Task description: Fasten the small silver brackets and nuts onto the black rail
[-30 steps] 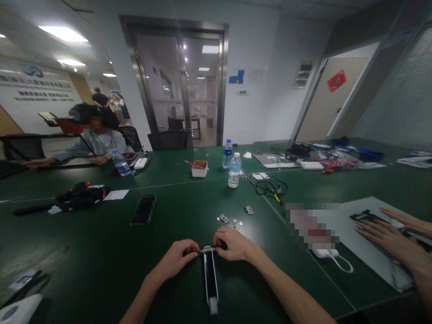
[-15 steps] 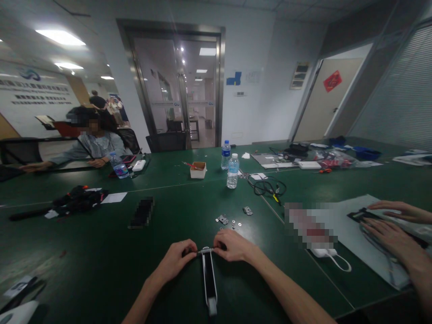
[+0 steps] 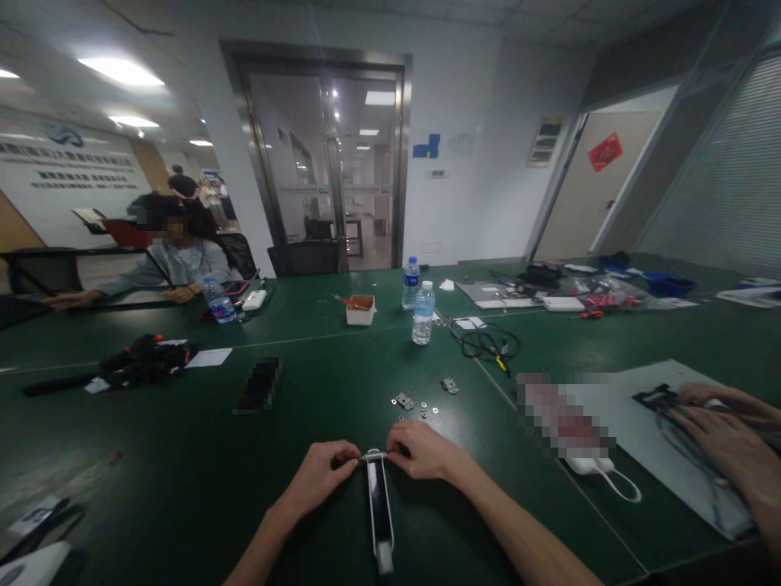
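A long, narrow, white-edged metal frame (image 3: 382, 548) with a dark middle lies lengthwise on the green table in front of me. Across its far end runs a thin rod (image 3: 373, 456). My left hand (image 3: 322, 478) pinches the rod's left end between thumb and fingers. At the opposite end, my right hand (image 3: 422, 452) is closed in a pinch too, fingers curled. Just beyond my right hand lie a metal bracket (image 3: 404, 401), a second bracket (image 3: 450, 386), and several small nuts and washers (image 3: 424, 415). The fingertips partly hide the rod's ends.
Two water bottles (image 3: 423, 317) and a small box (image 3: 360, 312) stand farther back. Cables (image 3: 488, 342) lie right of them. A co-worker's hands (image 3: 720, 431) work over a pale sheet (image 3: 647, 439) at right. Another person (image 3: 189, 260) sits at far left.
The view has shifted slightly. My hands stay at the two sides of the frame's far end. At right, the co-worker's hands have drawn closer together.
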Available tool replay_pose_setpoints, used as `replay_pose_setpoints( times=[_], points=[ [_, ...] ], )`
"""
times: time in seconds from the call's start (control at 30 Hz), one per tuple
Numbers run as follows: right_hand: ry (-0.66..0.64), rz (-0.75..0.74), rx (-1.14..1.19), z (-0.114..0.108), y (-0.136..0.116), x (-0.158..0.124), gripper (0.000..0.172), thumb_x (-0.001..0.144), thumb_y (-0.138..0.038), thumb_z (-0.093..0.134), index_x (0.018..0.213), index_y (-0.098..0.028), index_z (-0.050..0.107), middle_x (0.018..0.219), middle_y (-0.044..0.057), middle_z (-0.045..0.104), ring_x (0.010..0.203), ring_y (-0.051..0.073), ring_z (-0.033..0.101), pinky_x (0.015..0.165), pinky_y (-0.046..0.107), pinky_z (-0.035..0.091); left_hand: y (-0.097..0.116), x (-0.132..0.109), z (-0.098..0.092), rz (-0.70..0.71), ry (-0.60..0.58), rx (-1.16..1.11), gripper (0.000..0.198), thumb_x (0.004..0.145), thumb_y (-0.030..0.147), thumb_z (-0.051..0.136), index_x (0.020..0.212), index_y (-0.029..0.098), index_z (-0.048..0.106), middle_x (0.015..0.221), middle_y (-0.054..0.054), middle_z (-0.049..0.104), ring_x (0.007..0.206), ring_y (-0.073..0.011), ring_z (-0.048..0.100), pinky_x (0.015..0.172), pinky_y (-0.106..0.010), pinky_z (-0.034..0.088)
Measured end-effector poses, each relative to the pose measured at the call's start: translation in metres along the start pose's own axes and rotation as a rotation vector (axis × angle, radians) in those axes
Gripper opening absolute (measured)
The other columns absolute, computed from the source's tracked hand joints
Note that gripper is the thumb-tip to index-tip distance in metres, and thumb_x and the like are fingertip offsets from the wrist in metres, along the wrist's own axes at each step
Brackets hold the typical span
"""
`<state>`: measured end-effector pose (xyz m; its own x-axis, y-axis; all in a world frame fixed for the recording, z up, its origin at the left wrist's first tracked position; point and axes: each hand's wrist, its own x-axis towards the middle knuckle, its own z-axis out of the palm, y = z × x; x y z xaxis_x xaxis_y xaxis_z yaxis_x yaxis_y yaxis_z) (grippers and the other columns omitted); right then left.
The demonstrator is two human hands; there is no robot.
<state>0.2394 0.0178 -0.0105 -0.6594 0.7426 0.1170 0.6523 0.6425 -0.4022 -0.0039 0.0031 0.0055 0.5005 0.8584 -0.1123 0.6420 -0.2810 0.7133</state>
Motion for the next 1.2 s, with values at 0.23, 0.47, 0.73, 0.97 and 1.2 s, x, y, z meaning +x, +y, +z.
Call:
replay_pose_setpoints(
  times=[0.23, 0.47, 0.73, 0.97, 1.2],
  points=[
    [0.015, 0.031, 0.010, -0.008, -0.003, 0.000, 0.009, 0.084, -0.027, 0.059, 0.082, -0.018, 0.063, 0.077, 0.001, 0.063, 0.073, 0.015, 0.056, 0.068, 0.025, 0.038, 0.000, 0.001, 0.005, -0.019, 0.002, 0.051, 0.024, 0.089, 0.032, 0.052, 0.100, 0.018, 0.068, 0.092, -0.001, 0.067, 0.078, -0.0176, 0.058, 0.070, -0.026, 0.045],
    [0.164, 0.396, -0.112, -0.037, 0.033, -0.014, 0.016, 0.089, -0.023, 0.050, 0.098, -0.018, 0.063, 0.099, 0.008, 0.063, 0.093, 0.019, 0.057, 0.081, 0.028, 0.039, 0.000, -0.001, 0.005, -0.022, -0.014, 0.059, 0.021, 0.091, 0.029, 0.053, 0.103, 0.019, 0.066, 0.098, -0.001, 0.065, 0.082, -0.0168, 0.058, 0.071, -0.025, 0.046],
    [0.036, 0.626, -0.148, -0.032, 0.069, -0.027, 0.016, 0.085, -0.019, 0.053, 0.097, -0.018, 0.064, 0.100, 0.010, 0.064, 0.089, 0.021, 0.061, 0.070, 0.027, 0.038, 0.006, -0.002, 0.003, -0.040, -0.013, 0.075, 0.020, 0.090, 0.028, 0.053, 0.102, 0.018, 0.066, 0.095, -0.001, 0.064, 0.080, -0.0166, 0.058, 0.069, -0.025, 0.046],
    [0.034, 0.611, -0.103, -0.027, 0.069, -0.025, 0.015, 0.084, -0.017, 0.053, 0.095, -0.016, 0.062, 0.099, 0.010, 0.063, 0.090, 0.020, 0.059, 0.072, 0.026, 0.037, 0.009, -0.001, 0.004, -0.036, -0.006, 0.091, 0.019, 0.090, 0.027, 0.053, 0.101, 0.018, 0.066, 0.091, -0.001, 0.064, 0.078, -0.0167, 0.058, 0.069, -0.025, 0.045],
    [0.016, 0.590, -0.073, -0.024, 0.068, -0.025, 0.016, 0.084, -0.022, 0.054, 0.097, -0.018, 0.061, 0.099, 0.008, 0.062, 0.087, 0.018, 0.059, 0.071, 0.025, 0.037, 0.005, -0.002, 0.004, -0.019, 0.000, 0.091, 0.020, 0.090, 0.028, 0.053, 0.103, 0.020, 0.066, 0.095, -0.001, 0.065, 0.080, -0.0167, 0.058, 0.070, -0.025, 0.045]
  ],
)
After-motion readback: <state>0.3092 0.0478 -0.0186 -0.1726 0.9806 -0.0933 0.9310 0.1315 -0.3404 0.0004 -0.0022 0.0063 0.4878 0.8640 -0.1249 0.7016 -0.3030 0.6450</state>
